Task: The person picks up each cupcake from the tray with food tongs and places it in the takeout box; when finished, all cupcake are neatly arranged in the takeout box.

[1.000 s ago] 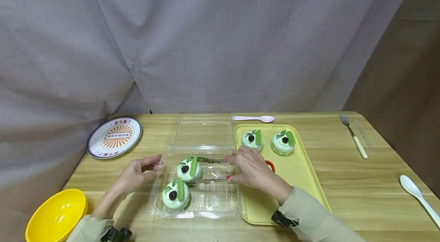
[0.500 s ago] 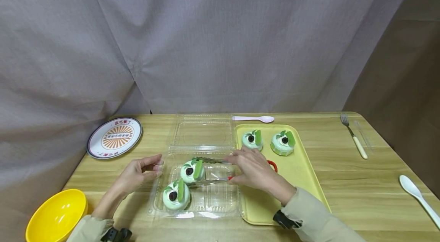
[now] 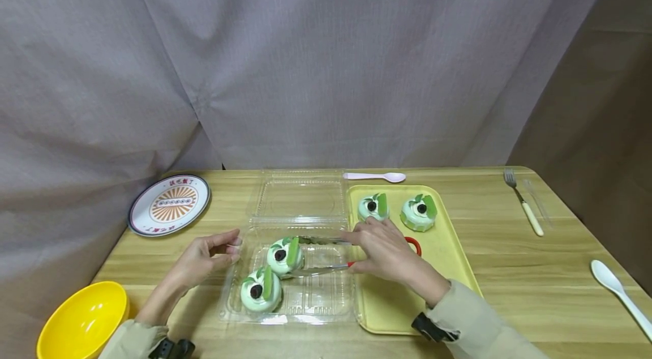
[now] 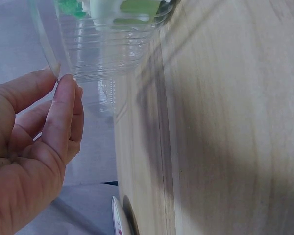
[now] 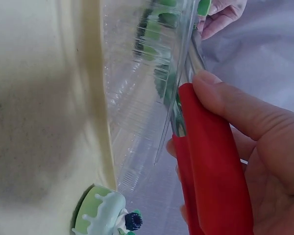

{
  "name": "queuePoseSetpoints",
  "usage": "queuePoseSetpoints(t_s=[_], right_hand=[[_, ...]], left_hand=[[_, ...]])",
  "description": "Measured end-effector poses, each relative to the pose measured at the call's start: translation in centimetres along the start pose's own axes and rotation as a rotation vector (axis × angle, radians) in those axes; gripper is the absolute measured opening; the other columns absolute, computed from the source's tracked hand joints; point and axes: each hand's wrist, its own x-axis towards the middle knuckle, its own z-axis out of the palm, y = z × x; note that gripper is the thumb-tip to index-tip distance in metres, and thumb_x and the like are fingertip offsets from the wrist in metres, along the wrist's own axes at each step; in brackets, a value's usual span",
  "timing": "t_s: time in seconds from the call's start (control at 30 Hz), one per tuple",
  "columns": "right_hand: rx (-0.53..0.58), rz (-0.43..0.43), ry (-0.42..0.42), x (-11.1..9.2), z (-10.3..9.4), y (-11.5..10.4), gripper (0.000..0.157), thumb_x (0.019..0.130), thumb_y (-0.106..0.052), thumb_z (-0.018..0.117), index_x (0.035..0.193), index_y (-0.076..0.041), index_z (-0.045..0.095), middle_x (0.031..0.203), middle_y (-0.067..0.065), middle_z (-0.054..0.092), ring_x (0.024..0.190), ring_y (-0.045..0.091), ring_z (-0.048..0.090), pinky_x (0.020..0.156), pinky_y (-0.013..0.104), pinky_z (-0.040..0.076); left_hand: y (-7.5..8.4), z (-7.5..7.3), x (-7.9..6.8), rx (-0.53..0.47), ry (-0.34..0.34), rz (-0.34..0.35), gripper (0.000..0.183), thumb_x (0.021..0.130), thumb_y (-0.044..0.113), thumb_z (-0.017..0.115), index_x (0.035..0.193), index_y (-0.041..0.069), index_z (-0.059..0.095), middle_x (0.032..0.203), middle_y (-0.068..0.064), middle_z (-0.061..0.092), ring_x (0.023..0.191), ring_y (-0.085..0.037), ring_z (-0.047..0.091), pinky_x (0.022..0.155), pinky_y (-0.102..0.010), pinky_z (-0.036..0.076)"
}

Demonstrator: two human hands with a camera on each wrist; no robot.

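Observation:
In the head view an open clear plastic clamshell box (image 3: 316, 299) holds two small pale-green cakes, each with a dark berry and green slice: a near cake (image 3: 261, 298) and a far cake (image 3: 283, 257), side by side on its left. My left hand (image 3: 206, 257) pinches the box's left rim between thumb and fingers, plain in the left wrist view. My right hand (image 3: 379, 250) grips red-handled metal tongs (image 5: 213, 161). Their arms are spread, reaching over the box from the right, with the tips beside the far cake's right side.
A yellow tray (image 3: 433, 274) right of the box bears a cake (image 3: 373, 207) and another cake (image 3: 419, 213). Around lie a pink spoon (image 3: 377, 176), fork (image 3: 524, 200) and white spoon (image 3: 618, 291). A plate (image 3: 170, 204) and yellow bowl (image 3: 84, 319) are at left.
The far cake shifted slightly right in the box. Then my right hand and the tongs drew back to the right while that cake stayed. My left hand has kept its place.

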Motion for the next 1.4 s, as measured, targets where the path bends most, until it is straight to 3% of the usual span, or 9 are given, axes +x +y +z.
queuePoseSetpoints(t_s=[0.13,0.37,0.5,0.83,1.17,1.4], right_hand=[[-0.001,-0.009,0.017,-0.05,0.15,0.05,0.054,0.067,-0.021,0.088,0.118,-0.012,0.071,0.105,0.009,0.072,0.096,0.025,0.058,0.096,0.062,0.046],[-0.026,-0.038,0.043,0.04,0.39,0.07,0.054,0.067,-0.022,0.087,0.117,-0.012,0.071,0.107,0.008,0.073,0.092,0.021,0.057,0.079,0.043,0.050],[-0.043,-0.050,0.048,0.07,0.40,0.04,0.055,0.067,-0.023,0.087,0.118,-0.012,0.071,0.106,0.007,0.072,0.090,0.021,0.056,0.075,0.039,0.048],[-0.032,-0.024,0.035,-0.05,0.40,0.07,0.059,0.065,-0.024,0.088,0.119,-0.011,0.070,0.105,0.007,0.072,0.091,0.021,0.055,0.080,0.044,0.050],[-0.053,-0.052,0.062,-0.58,-0.04,0.54,0.058,0.065,-0.026,0.088,0.119,-0.015,0.071,0.102,0.003,0.073,0.085,0.016,0.053,0.069,0.031,0.042],[-0.053,-0.054,0.074,-0.52,0.02,0.48,0.054,0.066,-0.024,0.088,0.117,-0.015,0.072,0.102,0.003,0.073,0.088,0.018,0.054,0.072,0.037,0.046]], left_hand=[[-0.03,0.00,0.07,0.003,-0.002,0.007,0.059,0.088,0.001,0.066,0.137,-0.019,0.039,0.124,-0.033,0.059,0.091,0.007,0.057,0.080,-0.010,0.052],[0.02,-0.04,0.07,0.012,-0.005,0.009,0.060,0.088,0.002,0.066,0.137,-0.019,0.039,0.124,-0.033,0.059,0.091,0.005,0.057,0.080,-0.010,0.052],[0.06,-0.07,0.04,0.013,-0.005,0.007,0.060,0.088,0.002,0.066,0.137,-0.018,0.039,0.124,-0.033,0.059,0.092,0.005,0.057,0.080,-0.010,0.052],[-0.01,-0.08,0.05,0.009,-0.010,0.009,0.060,0.088,0.001,0.066,0.138,-0.019,0.038,0.125,-0.033,0.058,0.091,0.006,0.057,0.081,-0.009,0.052],[-0.01,-0.12,0.03,0.009,-0.014,0.013,0.061,0.087,0.001,0.066,0.137,-0.019,0.038,0.125,-0.033,0.058,0.092,0.005,0.057,0.081,-0.010,0.052],[0.18,-0.07,-0.05,0.005,-0.013,0.008,0.060,0.088,0.001,0.066,0.137,-0.019,0.038,0.125,-0.034,0.058,0.092,0.006,0.057,0.081,-0.010,0.052]])
